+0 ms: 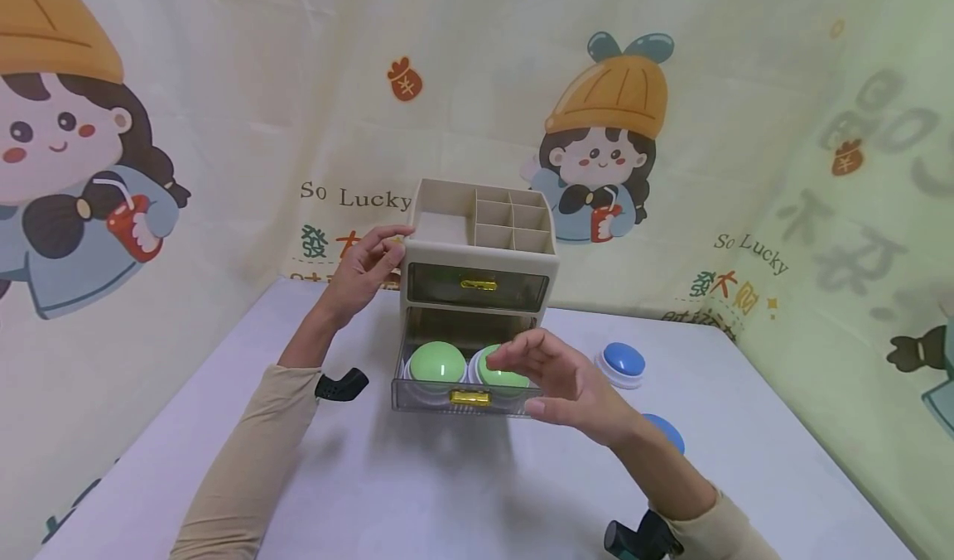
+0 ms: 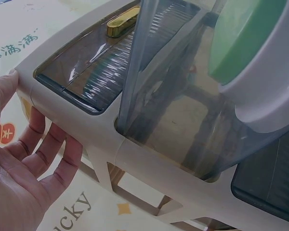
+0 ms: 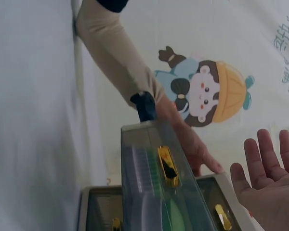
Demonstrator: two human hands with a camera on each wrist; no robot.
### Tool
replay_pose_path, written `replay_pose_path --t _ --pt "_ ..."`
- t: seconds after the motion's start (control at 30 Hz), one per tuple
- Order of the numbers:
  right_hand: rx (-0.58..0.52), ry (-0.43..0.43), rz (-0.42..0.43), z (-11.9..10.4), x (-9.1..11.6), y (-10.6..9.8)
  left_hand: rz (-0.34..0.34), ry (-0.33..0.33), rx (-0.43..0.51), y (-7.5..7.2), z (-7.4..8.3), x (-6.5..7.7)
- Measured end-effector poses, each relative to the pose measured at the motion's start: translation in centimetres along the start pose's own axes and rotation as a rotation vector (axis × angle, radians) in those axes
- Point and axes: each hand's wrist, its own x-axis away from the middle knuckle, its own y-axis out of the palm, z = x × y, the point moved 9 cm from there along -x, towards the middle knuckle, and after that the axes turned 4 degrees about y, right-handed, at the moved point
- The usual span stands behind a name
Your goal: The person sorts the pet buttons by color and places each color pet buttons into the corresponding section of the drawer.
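A cream desktop drawer organizer (image 1: pixel 480 253) stands on the table, one drawer (image 1: pixel 425 396) pulled out. Inside it sit two round, green dome-topped pieces with white bases, a left one (image 1: pixel 437 363) and a right one (image 1: pixel 514 375) partly hidden by my right hand. My left hand (image 1: pixel 361 274) holds the organizer's left side near the top, thumb at the front edge and fingers bent against the side in the left wrist view. My right hand (image 1: pixel 562 382) hovers at the drawer's right front, holding nothing, its fingers loosely extended in the right wrist view (image 3: pixel 274 183).
Two blue dome-topped pieces are on the table's right: one with a white base (image 1: pixel 623 363), another (image 1: pixel 666 432) half behind my right forearm. The organizer's upper drawer (image 1: pixel 477 287) is closed, with open compartments (image 1: pixel 514 216) above. A printed cloth (image 1: pixel 462 30) hangs behind the table.
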Motion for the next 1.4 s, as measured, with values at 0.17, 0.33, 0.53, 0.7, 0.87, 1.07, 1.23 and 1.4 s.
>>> replay_pose_path --t 0.17,0.33,0.53,0.7,0.87,1.07,1.23,1.4 --pt "-0.034 -0.048 -0.107 -0.6 0.2 2.3 -0.002 0.003 0.003 0.1 0.1 0.0" --pt "-0.037 -0.078 -0.196 -0.8 0.6 4.5 0.002 0.003 -0.001 0.0 0.1 0.0" --pt "-0.062 -0.061 -0.286 0.0 0.6 6.5 0.006 0.006 -0.002 -0.1 0.2 0.1" --pt "-0.105 -0.028 -0.321 1.3 0.6 7.5 0.007 0.011 -0.003 -0.1 0.2 0.0" --pt "-0.152 0.023 -0.325 2.8 0.6 8.0 0.004 0.014 0.003 -0.1 0.3 0.0" --pt "-0.212 0.159 -0.290 5.3 0.8 8.2 0.003 0.014 0.007 0.0 0.1 0.0" --pt "-0.258 0.241 -0.268 7.2 0.9 8.5 0.004 0.008 0.006 0.0 0.0 0.0" --pt "-0.301 0.317 -0.210 9.3 1.1 8.4 0.008 0.002 0.002 -0.1 -0.1 -0.1"
